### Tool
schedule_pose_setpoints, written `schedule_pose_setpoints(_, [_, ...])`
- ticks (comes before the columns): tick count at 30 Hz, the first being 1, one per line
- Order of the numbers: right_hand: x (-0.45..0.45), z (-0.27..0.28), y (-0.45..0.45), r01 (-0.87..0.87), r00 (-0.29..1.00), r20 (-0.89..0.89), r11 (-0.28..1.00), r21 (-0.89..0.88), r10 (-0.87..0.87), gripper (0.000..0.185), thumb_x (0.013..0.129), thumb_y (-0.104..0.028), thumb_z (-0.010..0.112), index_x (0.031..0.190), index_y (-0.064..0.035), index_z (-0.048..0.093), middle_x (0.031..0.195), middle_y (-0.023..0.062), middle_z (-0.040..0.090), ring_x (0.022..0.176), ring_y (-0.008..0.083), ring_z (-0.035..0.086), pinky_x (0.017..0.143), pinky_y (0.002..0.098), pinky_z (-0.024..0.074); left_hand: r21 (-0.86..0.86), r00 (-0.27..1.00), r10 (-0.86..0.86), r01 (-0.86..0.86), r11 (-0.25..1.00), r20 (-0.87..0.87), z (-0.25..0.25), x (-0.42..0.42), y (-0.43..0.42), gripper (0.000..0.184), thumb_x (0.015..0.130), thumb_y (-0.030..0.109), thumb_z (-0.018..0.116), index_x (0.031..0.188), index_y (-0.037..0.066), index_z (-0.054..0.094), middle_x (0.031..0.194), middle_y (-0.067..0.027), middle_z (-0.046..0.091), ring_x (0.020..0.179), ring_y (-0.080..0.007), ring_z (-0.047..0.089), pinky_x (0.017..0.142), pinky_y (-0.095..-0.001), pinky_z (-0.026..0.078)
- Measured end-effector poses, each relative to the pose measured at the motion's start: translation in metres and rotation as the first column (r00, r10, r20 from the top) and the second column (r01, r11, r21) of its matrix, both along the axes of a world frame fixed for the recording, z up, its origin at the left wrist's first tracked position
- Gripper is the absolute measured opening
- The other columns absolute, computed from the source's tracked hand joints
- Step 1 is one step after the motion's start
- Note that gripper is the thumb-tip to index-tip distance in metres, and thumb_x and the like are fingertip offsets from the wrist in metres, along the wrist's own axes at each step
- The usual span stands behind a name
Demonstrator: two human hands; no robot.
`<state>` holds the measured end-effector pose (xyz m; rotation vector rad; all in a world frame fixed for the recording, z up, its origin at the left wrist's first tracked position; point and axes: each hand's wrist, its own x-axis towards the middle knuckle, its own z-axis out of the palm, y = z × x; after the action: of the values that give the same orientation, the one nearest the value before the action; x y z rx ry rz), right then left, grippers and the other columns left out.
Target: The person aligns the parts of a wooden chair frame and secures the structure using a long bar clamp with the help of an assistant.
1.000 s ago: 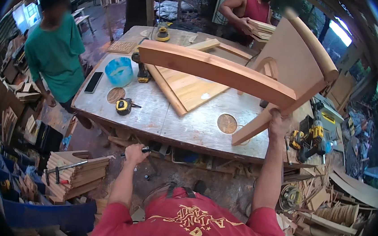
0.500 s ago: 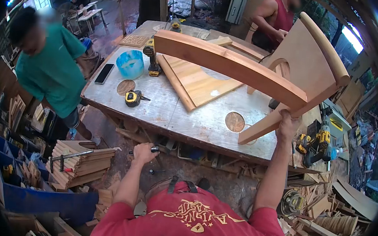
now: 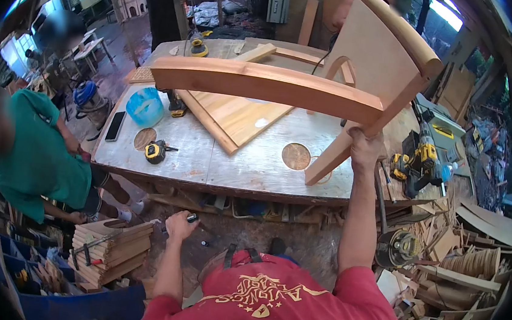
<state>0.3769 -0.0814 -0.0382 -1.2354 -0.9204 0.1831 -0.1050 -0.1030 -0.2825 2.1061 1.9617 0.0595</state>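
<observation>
Head view shows the right hand (image 3: pixel 366 148) wrapped round a lower joint of the wooden furniture frame (image 3: pixel 369 54) over the workbench (image 3: pixel 243 168), its long curved rail (image 3: pixel 262 84) running leftward above the left hand (image 3: pixel 181 225), which grips a small dark-handled tool (image 3: pixel 192 218).

Set out across a pale-topped workbench (image 3: pixel 243 171).
Along the left, a phone (image 3: pixel 114 126), a blue ring-shaped object (image 3: pixel 145 115) and a tape measure (image 3: pixel 155 151); at mid-bench, a flat wooden panel (image 3: pixel 235 115) with a partly hidden drill (image 3: pixel 177 105) just beside; farther back, a sander (image 3: pixel 199 49); toward the right, a standing wooden frame (image 3: pixel 268 87).
</observation>
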Motion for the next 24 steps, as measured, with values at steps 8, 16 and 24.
schedule_pose_setpoints(8, [0.012, -0.012, 0.005, -0.016, 0.999, -0.034, 0.997, 0.069, 0.018, 0.025, 0.070, -0.004, 0.064, 0.095, -0.0006, 0.061, 0.079, 0.0019, 0.062, 0.072, 0.0128, 0.059, 0.065, 0.0293, 0.0473, -0.035, 0.999, 0.025, -0.025, 0.999, -0.021, 0.000, 0.000, 0.002, 0.043, 0.073, 0.049, 0.075, 0.095, 0.012, 0.071, 0.095, -0.0138, 0.071, 0.091, -0.0334, 0.068, 0.080, -0.0448, 0.053])
schedule_pose_setpoints(16, [0.005, -0.004, 0.000, -0.005, 1.000, -0.006, 1.000, 0.018, 0.005, 0.016, 0.071, -0.006, 0.064, 0.087, -0.0005, 0.062, 0.074, 0.0015, 0.061, 0.068, 0.0101, 0.057, 0.059, 0.0280, 0.0447, 0.011, 1.000, 0.021, -0.021, 1.000, -0.023, -0.008, -0.001, 0.001, 0.045, 0.073, 0.049, 0.075, 0.098, 0.013, 0.072, 0.096, -0.0135, 0.071, 0.093, -0.0330, 0.067, 0.081, -0.0444, 0.052])
schedule_pose_setpoints(24, [-0.004, 0.007, -0.003, 0.011, 1.000, -0.009, 0.999, 0.048, -0.011, 0.012, 0.071, -0.009, 0.065, 0.078, 0.0013, 0.063, 0.069, 0.0009, 0.060, 0.064, 0.0104, 0.057, 0.056, 0.0295, 0.0445, -0.002, 0.999, 0.032, -0.032, 0.999, -0.041, -0.004, 0.002, -0.001, 0.042, 0.073, 0.048, 0.076, 0.093, 0.012, 0.072, 0.093, -0.0143, 0.071, 0.091, -0.0344, 0.068, 0.079, -0.0455, 0.052])
